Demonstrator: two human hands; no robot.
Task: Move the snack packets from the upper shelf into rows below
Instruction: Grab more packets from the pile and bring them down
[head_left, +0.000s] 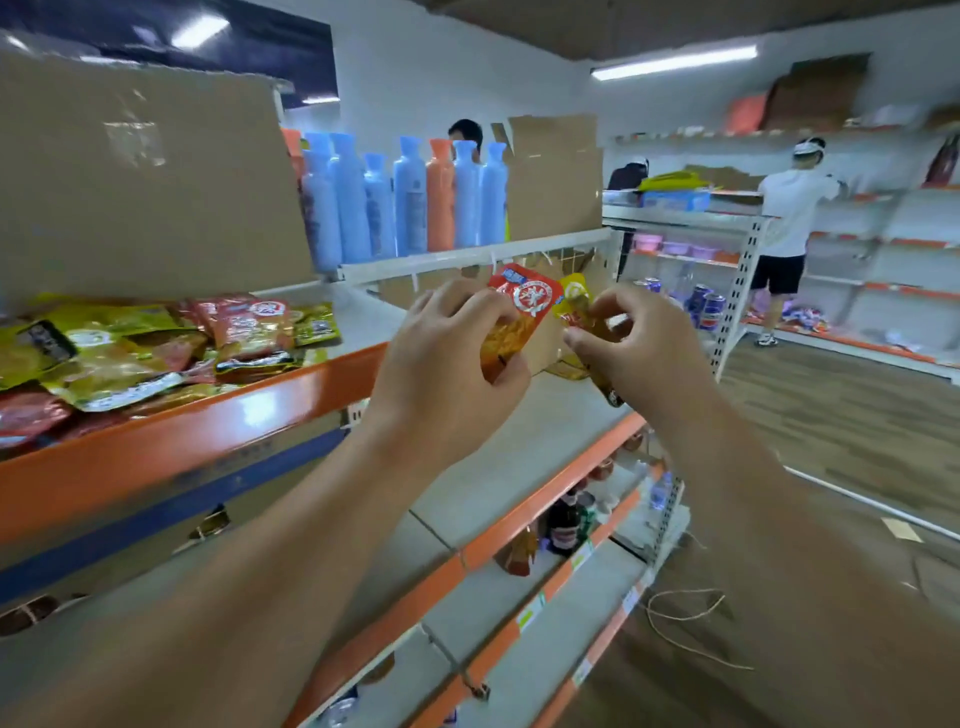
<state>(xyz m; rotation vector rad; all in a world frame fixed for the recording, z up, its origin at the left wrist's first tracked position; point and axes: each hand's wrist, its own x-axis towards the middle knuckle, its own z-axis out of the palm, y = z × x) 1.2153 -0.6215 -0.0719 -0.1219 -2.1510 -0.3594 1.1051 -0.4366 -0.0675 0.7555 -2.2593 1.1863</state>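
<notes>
Fingers are curled round a red packet in the left hand and a yellow packet in the right hand; a heap is left on the upper shelf

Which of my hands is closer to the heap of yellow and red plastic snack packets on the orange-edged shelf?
Left. The left hand, gripping a red plastic packet, is right of the heap; the right hand, pinching a yellow plastic packet, is farther right.

Tilted red packet beside yellow packet (both held).
</notes>
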